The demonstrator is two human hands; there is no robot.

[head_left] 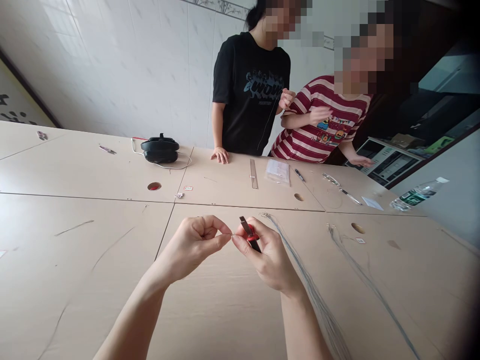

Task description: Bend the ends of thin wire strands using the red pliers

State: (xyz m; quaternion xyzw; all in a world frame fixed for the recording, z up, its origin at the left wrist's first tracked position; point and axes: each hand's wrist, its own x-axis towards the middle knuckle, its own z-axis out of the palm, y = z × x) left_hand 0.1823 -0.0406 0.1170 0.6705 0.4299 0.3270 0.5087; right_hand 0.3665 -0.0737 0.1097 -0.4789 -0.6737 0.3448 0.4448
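Note:
My left hand (198,245) is closed in a pinch, thumb and forefinger tips together. Whatever lies between them is too fine to make out. Right beside it, almost fingertip to fingertip, my right hand (264,255) is wrapped round small thread snips (245,227) with dark metal and a red part. Its thumb and forefinger also come together near the left fingertips. Just right of that hand, a long bundle of thin grey strands (300,265) runs down the table, with loose curled ends at the top.
A second strand bundle (369,275) lies farther right. Across the table (221,325) are a black case (160,150) with a white cable, a ruler (254,174), a plastic bag (278,172), a pen (299,175) and a tilted water bottle (418,195). Two people (251,90) stand opposite.

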